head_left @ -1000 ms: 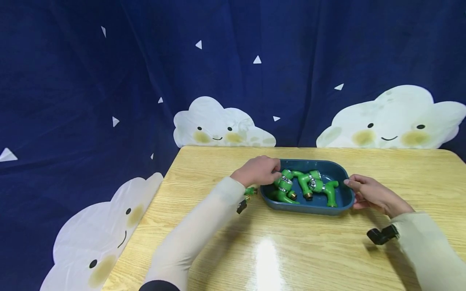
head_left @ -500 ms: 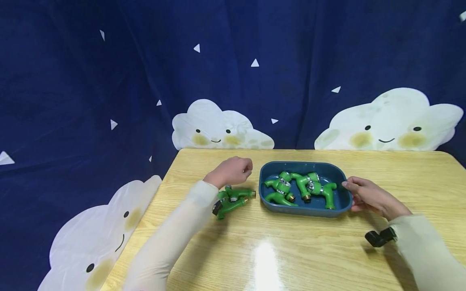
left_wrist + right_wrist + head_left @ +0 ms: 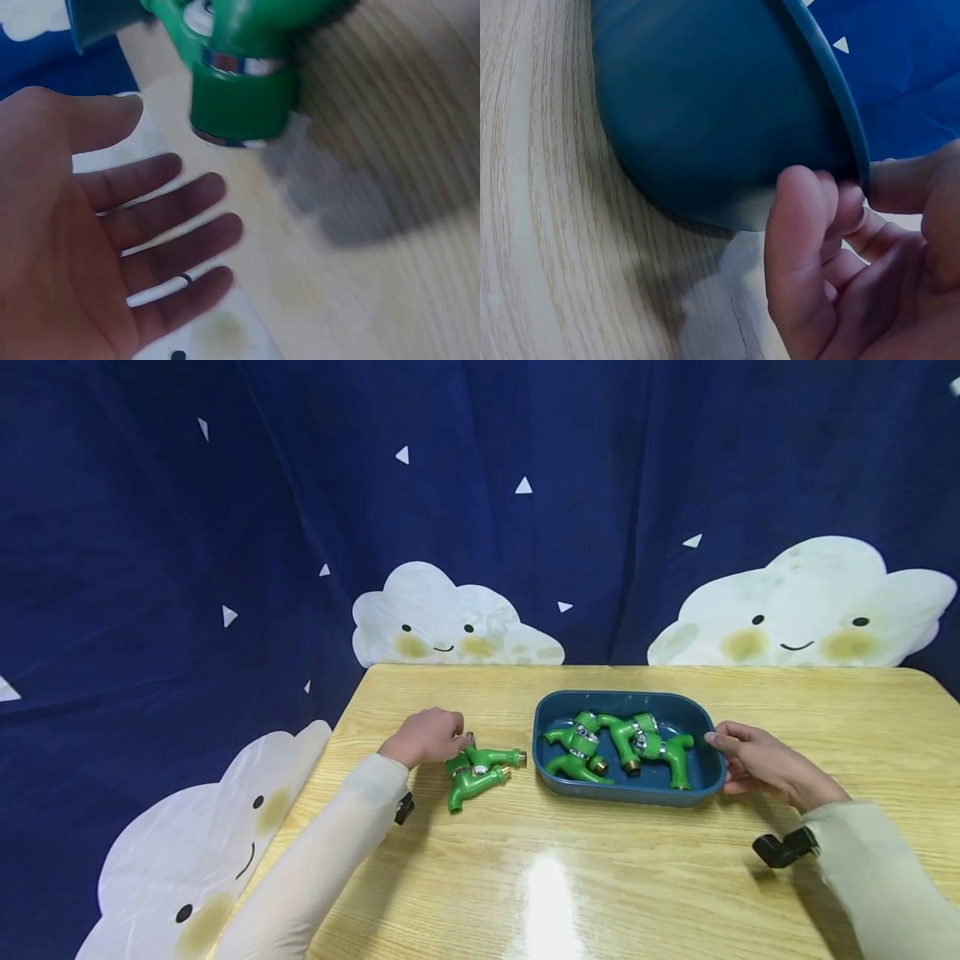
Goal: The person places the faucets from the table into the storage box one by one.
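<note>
Two green taps with brass ends lie on the table left of the tray; one tap [image 3: 474, 786] is in front of the other tap [image 3: 501, 758]. My left hand [image 3: 430, 737] is just beside their left ends. In the left wrist view its fingers [image 3: 184, 202] are spread and hold nothing, with a green tap's capped end [image 3: 241, 105] close by. My right hand [image 3: 772, 766] pinches the right rim of a dark blue plastic tray [image 3: 645, 796], thumb over the rim and fingers against the outer wall. Several green taps [image 3: 628, 745] lie inside the tray.
The wooden table [image 3: 637, 877] reaches back to a dark blue curtain [image 3: 465, 510] printed with white clouds. Another cloud-printed part of the cloth [image 3: 217, 827] hangs along the table's left edge. Small black devices sit at both wrists.
My left hand has moved left and down from over the tray to the taps on the table, bringing them into sight. The right hand stays at the tray's rim.
</note>
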Tool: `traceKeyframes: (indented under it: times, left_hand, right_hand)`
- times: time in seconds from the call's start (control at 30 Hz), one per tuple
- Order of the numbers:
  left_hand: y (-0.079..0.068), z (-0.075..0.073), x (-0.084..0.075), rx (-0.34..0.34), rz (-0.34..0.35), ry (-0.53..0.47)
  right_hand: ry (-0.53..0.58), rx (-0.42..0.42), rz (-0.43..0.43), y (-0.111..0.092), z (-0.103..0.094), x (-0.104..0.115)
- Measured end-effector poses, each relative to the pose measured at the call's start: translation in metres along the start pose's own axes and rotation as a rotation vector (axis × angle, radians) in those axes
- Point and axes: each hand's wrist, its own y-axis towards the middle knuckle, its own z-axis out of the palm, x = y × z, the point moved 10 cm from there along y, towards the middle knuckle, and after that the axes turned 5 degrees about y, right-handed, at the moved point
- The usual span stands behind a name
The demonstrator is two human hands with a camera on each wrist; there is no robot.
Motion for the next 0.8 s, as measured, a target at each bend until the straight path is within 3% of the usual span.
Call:
traceKeyframes:
  times: [0.13,0.23,0.4,0.8]
  left_hand:
    - [0.001,0.019,0.013,0.097,-0.071,-0.005]
    - [0.003,0.029,0.014,0.126,-0.065,-0.038]
    - [0.004,0.029,0.01,0.094,-0.033,-0.064]
    - [0.001,0.028,0.012,0.043,-0.048,-0.082]
  right_hand:
    - [-0.003,-0.007,0.002,-0.001,-0.001,0.001]
    - [-0.003,-0.008,0.003,-0.001,0.0,0.001]
    - [-0.004,-0.003,0.005,-0.001,0.0,0.001]
    - [0.001,0.003,0.005,0.001,0.0,0.0]
